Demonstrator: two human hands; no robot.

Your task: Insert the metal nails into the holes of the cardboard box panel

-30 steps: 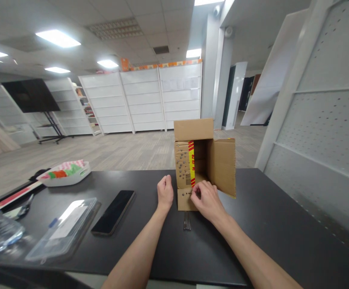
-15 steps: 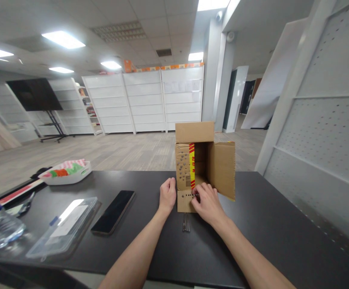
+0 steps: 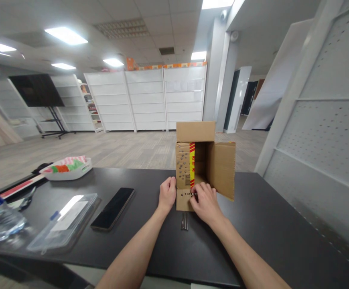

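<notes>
Black table: box just beyond right grip (apparently touching).

A smooth, matte black rectangular desk carries everything. Towards its far edge sits a brown cardboard box with spread flaps and yellow-and-red tape, its open side facing the near edge. Just in front of its lower flap lies a small cluster of thin silvery metal pins, roughly side by side. Well to their left, a black rectangular phone lies flat, beside a flat clear plastic case showing white paper inside. A clear plastic bottle with a blue label occupies the left end. Behind the case sits a white oval plastic basket of colourful contents.
</notes>
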